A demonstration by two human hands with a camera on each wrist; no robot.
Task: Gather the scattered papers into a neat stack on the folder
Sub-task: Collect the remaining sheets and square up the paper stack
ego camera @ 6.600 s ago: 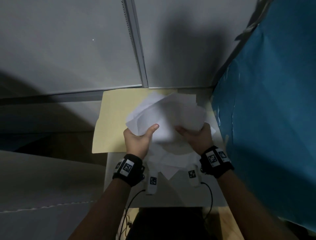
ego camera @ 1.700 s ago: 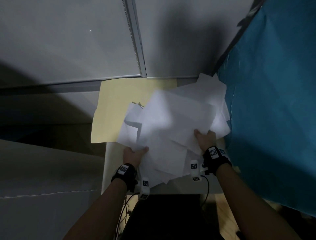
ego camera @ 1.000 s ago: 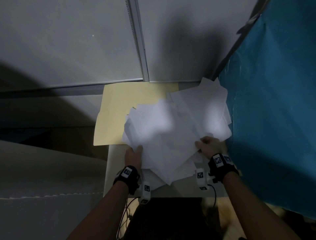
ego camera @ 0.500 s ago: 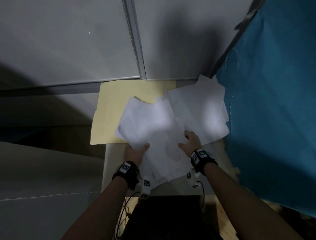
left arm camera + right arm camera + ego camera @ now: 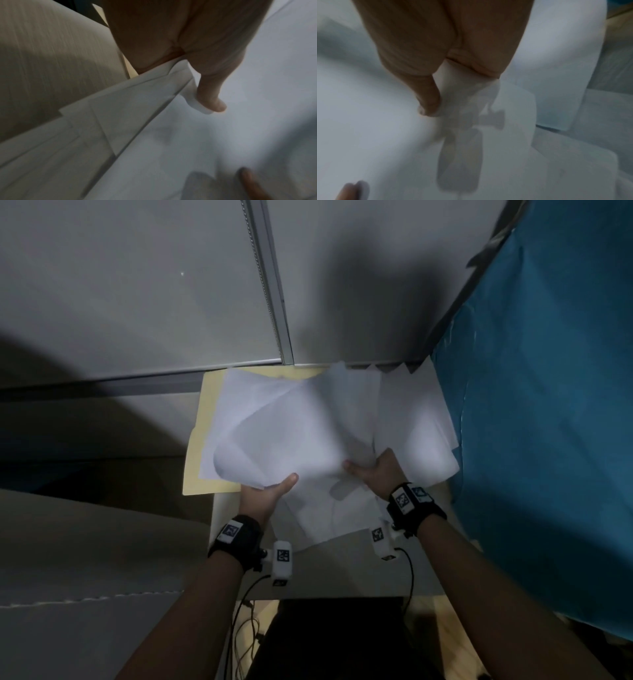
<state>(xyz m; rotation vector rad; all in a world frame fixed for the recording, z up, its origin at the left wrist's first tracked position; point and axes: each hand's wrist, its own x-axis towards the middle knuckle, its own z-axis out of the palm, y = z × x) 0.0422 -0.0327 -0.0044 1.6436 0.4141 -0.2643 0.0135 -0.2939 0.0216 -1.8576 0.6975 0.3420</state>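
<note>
A loose bundle of white papers (image 5: 298, 433) hangs curled above the small table, partly over the tan folder (image 5: 196, 470) at the back left. My left hand (image 5: 265, 491) pinches the bundle's near left corner, thumb on top (image 5: 211, 97), fingers hidden underneath. My right hand (image 5: 371, 474) grips the bundle's near right part, thumb over the sheets (image 5: 428, 102), the other fingers showing only as shadows through the paper. More white sheets (image 5: 416, 436) lie spread to the right, and others (image 5: 329, 518) lie flat under my hands.
A blue cloth wall (image 5: 548, 405) stands close on the right. Grey partition panels (image 5: 137, 285) rise behind the table. The small table's front edge (image 5: 325, 590) is near my wrists, with cables hanging below.
Both hands have lifted the bundle and carried it back and left over the folder. The sheets now curl upward instead of lying fanned on the table.
</note>
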